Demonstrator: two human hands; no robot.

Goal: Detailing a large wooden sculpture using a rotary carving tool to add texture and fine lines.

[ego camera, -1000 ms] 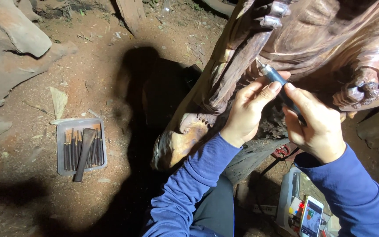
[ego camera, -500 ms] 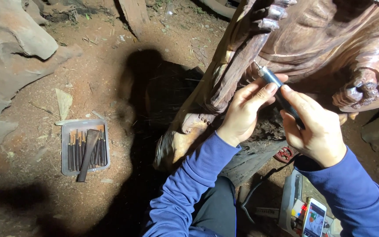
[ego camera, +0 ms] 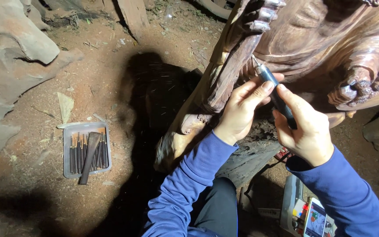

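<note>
Near edge, right: a phone with a lit screen lies by a small control box on the dirt.

Mid-ground: both hands work a slim rotary carving tool, a dark pen-shaped handpiece with a metal nose. The right hand is wrapped around the rear of the barrel; the left hand pinches the front just behind the nose, thumb and forefinger closed on it. The tip meets the wooden sculpture at a groove beside the carved limb.

Handling, by my reckoning: the tool looks light, rigid and smooth-barrelled, so it is best taken as a pencil, low and near the nose for control. The bit seems thin and breakable. The sculpture looks heavy and hard.

Left, on the earthen floor: a grey tray of chisels, well apart.

Against a second ago: the grip is unchanged and the tool has kept to the same groove; the view has shifted slightly.
</note>
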